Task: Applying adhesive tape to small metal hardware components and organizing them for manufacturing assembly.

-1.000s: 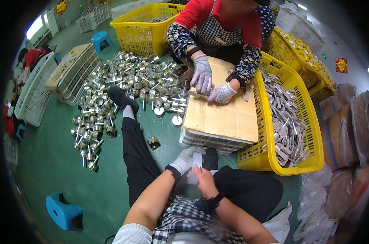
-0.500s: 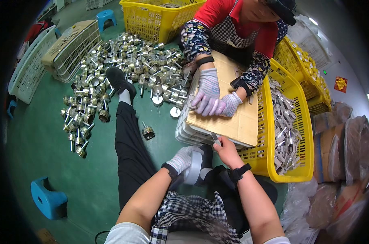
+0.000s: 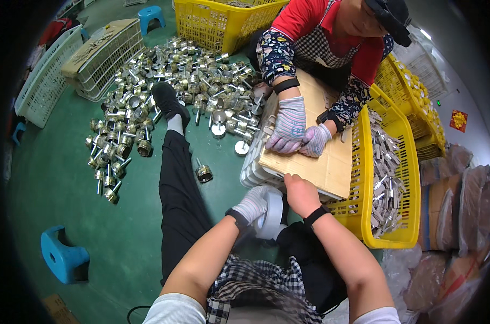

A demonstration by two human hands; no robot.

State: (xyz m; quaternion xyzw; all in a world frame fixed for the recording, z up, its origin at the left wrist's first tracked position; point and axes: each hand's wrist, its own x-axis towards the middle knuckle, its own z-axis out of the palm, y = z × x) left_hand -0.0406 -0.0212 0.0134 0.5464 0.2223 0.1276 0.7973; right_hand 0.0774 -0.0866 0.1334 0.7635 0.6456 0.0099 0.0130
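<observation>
My left hand (image 3: 253, 204), in a pale knit glove, grips a wide roll of grey-white tape (image 3: 271, 217) near my knees. My bare right hand (image 3: 300, 193) is closed at the near edge of a cardboard sheet (image 3: 320, 171), its fingers curled away so that I cannot make out what they hold. The sheet lies on top of a white plastic crate (image 3: 251, 168). Across it, a co-worker's two gloved hands (image 3: 299, 129) are close together over the cardboard, near small metal pieces at its left edge.
A yellow basket (image 3: 368, 216) of flat metal parts stands right of the crate. Many metal cups with stems (image 3: 142, 116) lie heaped on the green floor, beside my outstretched leg (image 3: 176, 194). A blue stool (image 3: 64, 256) stands left; wrapped cartons (image 3: 444, 210) are stacked right.
My left hand has moved up and right with the tape roll, nearer the crate. My right hand has turned at the cardboard's edge, hiding the thin grey piece seen in its fingers before.
</observation>
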